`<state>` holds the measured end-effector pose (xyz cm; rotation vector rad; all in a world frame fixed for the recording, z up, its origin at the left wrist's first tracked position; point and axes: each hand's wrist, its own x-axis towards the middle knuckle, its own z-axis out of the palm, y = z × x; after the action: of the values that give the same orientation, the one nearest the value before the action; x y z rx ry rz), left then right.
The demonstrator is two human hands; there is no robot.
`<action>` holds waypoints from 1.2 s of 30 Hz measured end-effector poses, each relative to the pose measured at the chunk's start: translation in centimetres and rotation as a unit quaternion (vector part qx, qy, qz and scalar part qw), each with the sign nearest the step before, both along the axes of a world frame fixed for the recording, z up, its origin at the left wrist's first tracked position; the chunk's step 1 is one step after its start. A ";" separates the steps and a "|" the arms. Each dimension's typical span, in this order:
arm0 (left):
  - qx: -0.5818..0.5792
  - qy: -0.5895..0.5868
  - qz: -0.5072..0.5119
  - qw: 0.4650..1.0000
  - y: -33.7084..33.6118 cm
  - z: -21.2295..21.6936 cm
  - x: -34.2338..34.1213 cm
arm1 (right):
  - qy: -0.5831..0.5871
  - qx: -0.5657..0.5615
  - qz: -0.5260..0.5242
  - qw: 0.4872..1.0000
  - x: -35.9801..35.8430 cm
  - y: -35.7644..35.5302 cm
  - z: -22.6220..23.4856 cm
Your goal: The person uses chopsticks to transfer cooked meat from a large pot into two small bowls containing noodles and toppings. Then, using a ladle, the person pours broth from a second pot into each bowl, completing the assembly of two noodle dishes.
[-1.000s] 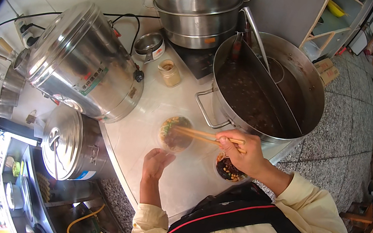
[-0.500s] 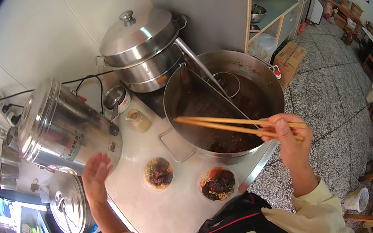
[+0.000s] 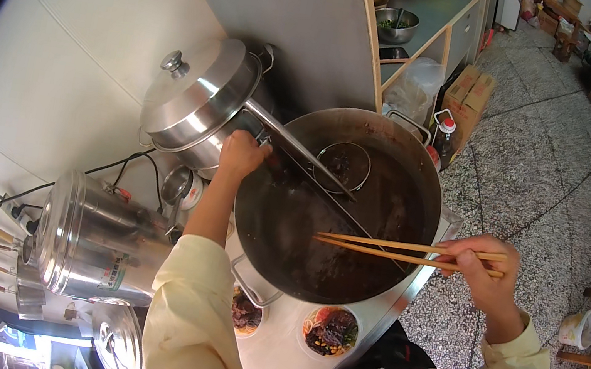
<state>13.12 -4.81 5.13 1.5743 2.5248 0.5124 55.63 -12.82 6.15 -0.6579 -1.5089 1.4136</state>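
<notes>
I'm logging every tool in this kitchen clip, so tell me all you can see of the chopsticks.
The chopsticks are a long pair of plain sticks, light tan, wood or bamboo by the look. The right hand grips them near their thick ends. They lie almost level and nearly parallel, closing toward the tips, which point to the person's left. They reach out over the big metal pot of dark broth. The tips hold nothing; whether they touch the broth cannot be told.

— What is the person wearing?
— A pale yellow long-sleeved shirt of plain cloth, cuffs reaching the wrists.
— Anything over it?
— A black apron with a thin red edge across the chest. The left hand (image 3: 242, 154) and right hand (image 3: 480, 272) are bare.
</notes>
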 end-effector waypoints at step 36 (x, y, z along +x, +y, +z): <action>0.134 -0.412 0.031 0.901 -4.9 4.4 1.9 | -0.063 0.083 -0.002 0.995 -2.1 3.5 1.2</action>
<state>14.99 -9.68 9.53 0.9993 1.8891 1.2614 53.51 -9.31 7.36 -0.6550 -1.7025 1.2470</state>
